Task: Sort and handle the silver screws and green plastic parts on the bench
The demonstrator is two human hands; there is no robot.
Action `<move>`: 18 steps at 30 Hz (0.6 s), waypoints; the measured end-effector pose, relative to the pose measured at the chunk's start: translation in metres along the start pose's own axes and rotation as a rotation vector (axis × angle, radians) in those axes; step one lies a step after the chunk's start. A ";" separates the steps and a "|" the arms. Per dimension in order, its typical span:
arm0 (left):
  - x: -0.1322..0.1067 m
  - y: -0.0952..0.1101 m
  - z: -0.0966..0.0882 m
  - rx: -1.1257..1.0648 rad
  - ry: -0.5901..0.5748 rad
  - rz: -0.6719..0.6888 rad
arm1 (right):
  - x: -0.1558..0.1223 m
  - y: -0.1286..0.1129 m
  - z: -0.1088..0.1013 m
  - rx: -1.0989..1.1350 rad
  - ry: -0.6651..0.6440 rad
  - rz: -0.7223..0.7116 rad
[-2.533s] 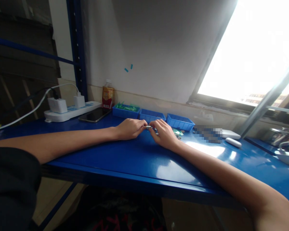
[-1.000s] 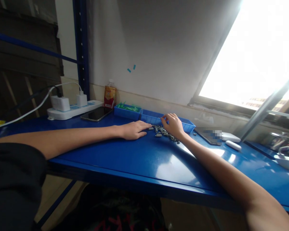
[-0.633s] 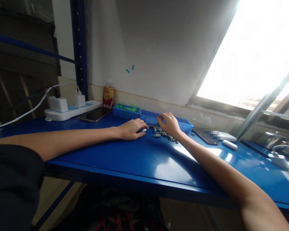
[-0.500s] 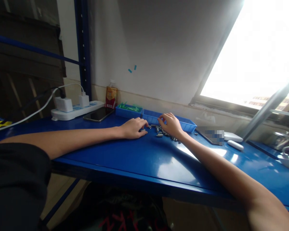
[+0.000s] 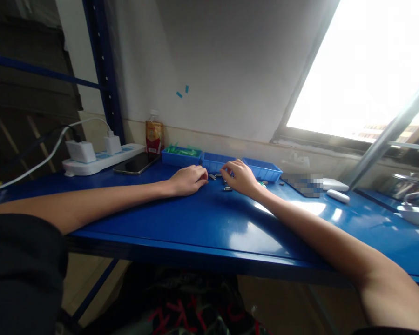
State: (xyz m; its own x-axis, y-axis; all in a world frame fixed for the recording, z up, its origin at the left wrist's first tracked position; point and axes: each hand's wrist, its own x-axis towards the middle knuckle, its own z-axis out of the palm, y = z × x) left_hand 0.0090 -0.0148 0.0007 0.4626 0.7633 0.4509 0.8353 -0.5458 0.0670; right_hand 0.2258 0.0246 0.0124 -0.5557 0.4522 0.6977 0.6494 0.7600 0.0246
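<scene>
My left hand point(image 5: 188, 179) rests on the blue table point(image 5: 202, 223) with its fingers curled under; what they hold, if anything, is hidden. My right hand point(image 5: 240, 177) lies close to its right, fingers bent over several small grey metal parts point(image 5: 219, 177) scattered on the table between the two hands. Whether the right fingers grip a part is not visible. Just behind the hands stands a row of three shallow blue trays: the left one point(image 5: 180, 156) holds green pieces, the middle one point(image 5: 214, 163) and the right one point(image 5: 262, 169) sit beside it.
A white power strip point(image 5: 97, 158) with chargers and a dark phone point(image 5: 135, 164) lie at the back left, next to a small bottle point(image 5: 154, 135). A second phone point(image 5: 302, 182) and white cases point(image 5: 337, 190) lie on the right. A blue rack post point(image 5: 101, 70) rises on the left.
My right hand came back from the blue trays toward my left hand and the loose metal parts. My left hand stayed nearly in place. The view has shifted slightly.
</scene>
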 end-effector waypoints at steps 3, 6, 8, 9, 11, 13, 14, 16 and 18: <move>-0.002 0.002 -0.002 -0.108 0.064 0.027 | -0.010 -0.015 -0.007 0.020 -0.015 -0.121; -0.002 0.004 -0.004 -0.220 0.077 0.106 | -0.020 -0.029 -0.013 -0.007 -0.030 -0.239; -0.001 0.004 -0.005 -0.278 0.051 0.158 | -0.024 -0.034 -0.014 -0.033 -0.050 -0.292; 0.000 0.004 -0.004 -0.307 0.042 0.169 | -0.025 -0.036 -0.013 -0.042 -0.059 -0.304; 0.001 0.004 -0.004 -0.403 0.016 0.157 | -0.025 -0.036 -0.010 -0.046 -0.067 -0.299; 0.001 0.005 -0.002 -0.569 -0.025 0.119 | -0.024 -0.033 -0.008 -0.042 -0.063 -0.274; 0.001 0.006 -0.002 -0.661 -0.046 0.097 | -0.023 -0.032 -0.006 -0.040 -0.060 -0.263; 0.000 0.010 -0.001 -0.798 -0.064 0.064 | -0.023 -0.030 -0.005 -0.038 -0.065 -0.257; -0.002 0.014 -0.002 -0.810 -0.052 0.064 | -0.023 -0.029 -0.005 -0.041 -0.074 -0.262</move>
State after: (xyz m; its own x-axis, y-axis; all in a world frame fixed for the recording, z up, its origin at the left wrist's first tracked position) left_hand 0.0191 -0.0244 0.0030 0.5322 0.7262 0.4352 0.3417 -0.6546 0.6744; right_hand 0.2221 -0.0104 -0.0005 -0.7433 0.2764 0.6092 0.4977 0.8370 0.2274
